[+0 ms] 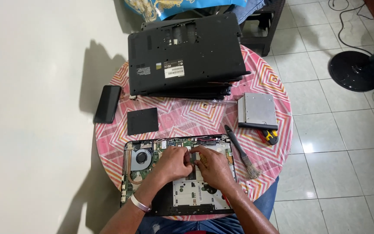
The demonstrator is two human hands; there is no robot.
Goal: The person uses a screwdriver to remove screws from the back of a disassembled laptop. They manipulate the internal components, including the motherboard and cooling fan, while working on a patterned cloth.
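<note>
Far left on the bench (278, 143) sits a black phone (107, 104), then a small cover panel (142, 121). Bottom case (185, 54) is already off, parked at the far side. Near me, the opened laptop (176, 175): left hand (172, 164) and right hand (213, 167) fingers pinched on a small part mid-board, can't tell which. Optical drive (256, 110) and brush (242, 152) lie right; board's not out yet.

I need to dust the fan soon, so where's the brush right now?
In the head view the brush lies on the right side of the round table, just right of the opened laptop, below the silver disc drive.
</note>
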